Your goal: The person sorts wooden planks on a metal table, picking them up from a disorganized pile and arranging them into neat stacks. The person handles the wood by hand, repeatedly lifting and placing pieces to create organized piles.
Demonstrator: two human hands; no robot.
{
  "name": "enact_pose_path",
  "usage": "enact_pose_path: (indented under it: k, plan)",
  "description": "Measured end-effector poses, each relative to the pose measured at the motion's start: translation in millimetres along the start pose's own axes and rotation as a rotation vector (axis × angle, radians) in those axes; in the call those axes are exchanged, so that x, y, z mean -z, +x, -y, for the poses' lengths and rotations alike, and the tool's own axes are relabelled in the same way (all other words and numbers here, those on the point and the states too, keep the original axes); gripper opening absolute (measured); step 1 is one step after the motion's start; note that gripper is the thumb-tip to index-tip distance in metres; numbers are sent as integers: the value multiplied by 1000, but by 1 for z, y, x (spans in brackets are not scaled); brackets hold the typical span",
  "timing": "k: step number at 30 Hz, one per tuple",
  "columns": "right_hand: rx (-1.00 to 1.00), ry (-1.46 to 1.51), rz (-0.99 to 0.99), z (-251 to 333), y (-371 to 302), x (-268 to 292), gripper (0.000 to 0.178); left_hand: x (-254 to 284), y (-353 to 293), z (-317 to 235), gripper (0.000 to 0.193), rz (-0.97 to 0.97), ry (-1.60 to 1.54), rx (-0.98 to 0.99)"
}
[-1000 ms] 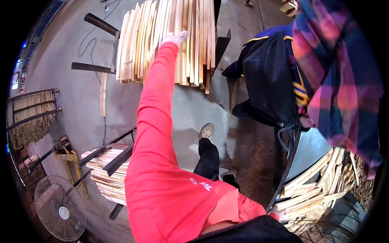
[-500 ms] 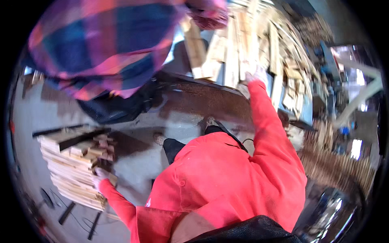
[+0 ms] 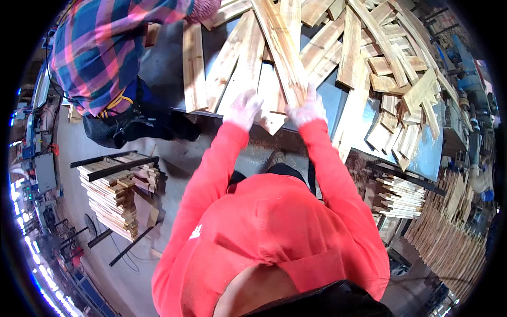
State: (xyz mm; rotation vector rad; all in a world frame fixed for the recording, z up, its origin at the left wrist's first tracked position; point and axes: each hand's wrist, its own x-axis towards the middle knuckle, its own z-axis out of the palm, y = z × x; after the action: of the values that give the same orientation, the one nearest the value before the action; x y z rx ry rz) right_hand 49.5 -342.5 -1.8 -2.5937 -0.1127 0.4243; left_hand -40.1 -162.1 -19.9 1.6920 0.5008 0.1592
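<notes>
Slanting away leftward, a long plank (image 3: 279, 50) touches the right hand (image 3: 308, 110).

Boards (image 3: 240, 68) are spread pretty much all over the table (image 3: 431, 150), with a bunch of small pieces (image 3: 392, 124) at its right end. The left hand (image 3: 244, 108) and right hand (image 3: 308, 108) are both at the table's near edge. Co-worker (image 3: 100, 58) is at the table's left end. On this side of the table there's a racked stack (image 3: 108, 198) off left, plus another stack (image 3: 400, 196) near its right corner, and a long row of wood (image 3: 449, 232) further right of that.
</notes>
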Motion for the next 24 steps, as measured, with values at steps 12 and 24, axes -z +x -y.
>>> enact_pose_path:
  k: [12, 24]
  plan:
    - [93, 659, 64, -130, -60, 17, 56, -104, 94, -44, 18, 231, -926, 220]
    - [-43, 1091, 94, -73, -6, 22, 45, -94, 144, -42, 57, 561, -780, 110]
